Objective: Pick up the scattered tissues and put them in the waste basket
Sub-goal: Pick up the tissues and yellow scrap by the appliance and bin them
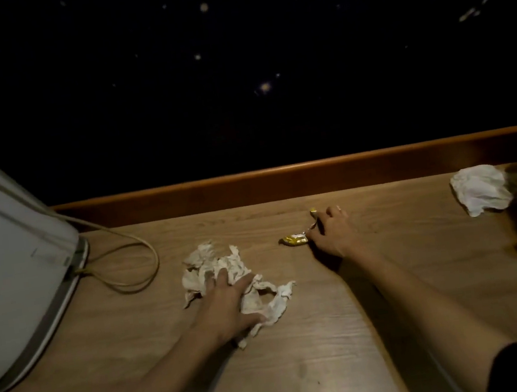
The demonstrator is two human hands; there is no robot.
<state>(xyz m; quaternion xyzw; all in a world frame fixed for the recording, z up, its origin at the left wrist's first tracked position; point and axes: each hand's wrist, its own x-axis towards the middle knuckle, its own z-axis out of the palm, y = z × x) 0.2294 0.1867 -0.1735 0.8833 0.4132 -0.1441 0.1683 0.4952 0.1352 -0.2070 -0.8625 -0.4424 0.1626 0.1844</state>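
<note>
My two forearms are lying across the wooden surface (332,333), entering from the bottom edge.

1. My left hand (231,300) is resting on the crumpled tissue pile (203,264). The fingers are spread and fairly straight, pressing the paper down and not yet bunching it.
2. My right hand (330,232) is pinching a gold wrapper (293,240) with curled fingertips, further out on the surface.
3. A second crumpled tissue (481,193) is lying well apart at the far right, untouched.
4. A white unit (9,275) and its cable (142,268) are sitting at the left. I am not seeing anything I can identify as the waste basket.

Judgement: I am working the gathering step, and nothing appears binned. The next move calls for curling the left fingers round the whole pile, so no loose tail is trailing. After that, the far tissue needs collecting and the basket locating.
</note>
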